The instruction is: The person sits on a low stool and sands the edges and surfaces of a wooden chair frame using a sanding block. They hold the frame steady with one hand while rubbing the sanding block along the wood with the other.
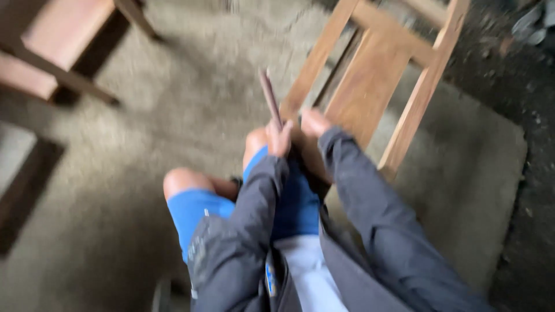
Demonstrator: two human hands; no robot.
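Observation:
The frame is motion-blurred. My left hand (pixel 278 137) grips a thin dark stick-like tool (pixel 269 96) that points up and away from me. My right hand (pixel 314 122) rests against the near leg of a light wooden frame (pixel 370 81), a chair-like piece lying tilted on the floor in front of me; I cannot tell whether the fingers close around the wood. Both arms wear grey sleeves. My knees in blue shorts (pixel 196 211) sit below the hands.
A reddish wooden bench or stool (pixel 55 43) stands at the upper left. A dark wooden piece (pixel 26 190) lies at the left edge. The floor is sawdust-covered concrete (pixel 173 92), with dark ground (pixel 520 75) along the right.

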